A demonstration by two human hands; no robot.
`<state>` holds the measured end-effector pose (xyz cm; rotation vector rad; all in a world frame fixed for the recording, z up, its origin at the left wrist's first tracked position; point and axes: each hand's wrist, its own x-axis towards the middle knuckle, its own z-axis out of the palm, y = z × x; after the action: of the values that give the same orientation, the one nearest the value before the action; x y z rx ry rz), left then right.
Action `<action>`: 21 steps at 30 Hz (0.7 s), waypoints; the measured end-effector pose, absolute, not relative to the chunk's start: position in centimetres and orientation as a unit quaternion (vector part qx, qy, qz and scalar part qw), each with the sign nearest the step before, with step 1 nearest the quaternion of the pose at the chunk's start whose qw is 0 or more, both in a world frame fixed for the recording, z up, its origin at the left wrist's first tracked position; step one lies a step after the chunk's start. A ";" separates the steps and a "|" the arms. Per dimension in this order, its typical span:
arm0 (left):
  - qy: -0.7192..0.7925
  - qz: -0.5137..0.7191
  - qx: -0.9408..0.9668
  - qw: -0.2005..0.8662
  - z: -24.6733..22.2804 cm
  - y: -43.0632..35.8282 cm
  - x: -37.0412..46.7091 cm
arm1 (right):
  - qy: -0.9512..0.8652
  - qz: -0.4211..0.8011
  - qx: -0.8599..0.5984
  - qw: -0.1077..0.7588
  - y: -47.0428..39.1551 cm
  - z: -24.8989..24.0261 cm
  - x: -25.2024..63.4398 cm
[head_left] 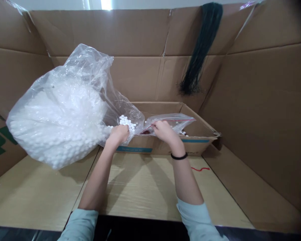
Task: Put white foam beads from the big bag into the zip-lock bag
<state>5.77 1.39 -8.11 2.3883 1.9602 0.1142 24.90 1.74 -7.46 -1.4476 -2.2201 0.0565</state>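
A large clear plastic bag (62, 110) full of small white balls bulges at the left, its neck stretched toward the middle. My left hand (119, 134) is closed on the neck of this bag. Several white balls (126, 123) lie in the bag's mouth just beyond my fingers. Closed on the edge of a small zip bag (174, 117) with a red line along its opening is my right hand (164, 130). Both bag mouths meet above a low cardboard box (163, 147). A few white balls (183, 133) show by the box's front wall.
Tall cardboard walls (137, 77) enclose the table (140, 187) at the back and sides. A bundle of dark green strands (202, 50) hangs over the back wall. A short red string (200, 169) lies on the table to the right of my right forearm.
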 end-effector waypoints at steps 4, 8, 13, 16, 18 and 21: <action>0.637 0.016 0.769 0.049 -8.2 1.6 5.9 | -0.848 0.064 -0.487 0.199 3.2 -8.8 23.5; 0.646 -0.002 0.761 0.067 -8.1 1.7 6.0 | -0.819 0.118 -0.516 0.223 3.5 -9.3 23.6; 0.649 0.000 0.757 0.078 -8.0 1.6 6.0 | -0.798 0.105 -0.541 0.246 4.0 -9.9 23.8; 0.654 0.025 0.752 0.080 -8.0 1.7 6.0 | -0.798 0.095 -0.536 0.260 4.0 -9.9 23.7; 0.662 0.049 0.744 0.078 -8.2 1.7 5.9 | -0.798 0.075 -0.530 0.276 4.0 -9.7 23.8; 0.672 0.089 0.731 0.072 -8.5 1.8 5.8 | -0.795 0.046 -0.521 0.308 4.1 -9.4 24.1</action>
<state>5.82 1.85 -8.45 2.1981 2.0209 0.2660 24.12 4.06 -9.42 -1.3769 -2.1028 0.1216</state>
